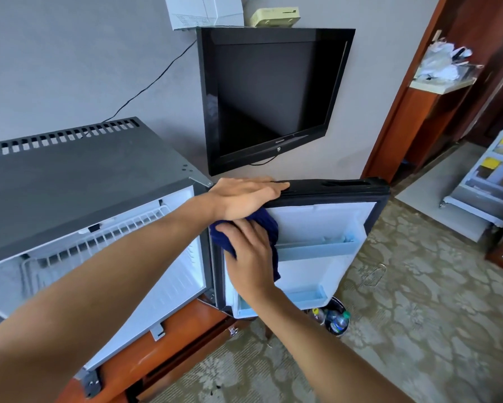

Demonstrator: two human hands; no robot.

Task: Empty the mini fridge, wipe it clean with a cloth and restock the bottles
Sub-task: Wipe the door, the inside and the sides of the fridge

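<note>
Cloth (pixel 269 228) under right hand (pixel 251 251) — against fridge door (pixel 317 225)

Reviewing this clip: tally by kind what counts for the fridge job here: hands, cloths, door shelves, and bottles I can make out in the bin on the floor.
Hands: 2, left hand on the door's top edge, right hand pressing the cloth
Cloths: 1, dark blue cloth
Door shelves: 2, upper shelf, lower shelf
Bottles: 2 discernible, in the bin
Total: 7

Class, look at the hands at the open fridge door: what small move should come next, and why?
Probably draw the cloth down the door's inner panel toward the upper shelf. The right hand presses it near the top corner, while the left hand rests flat on the door edge.
</note>
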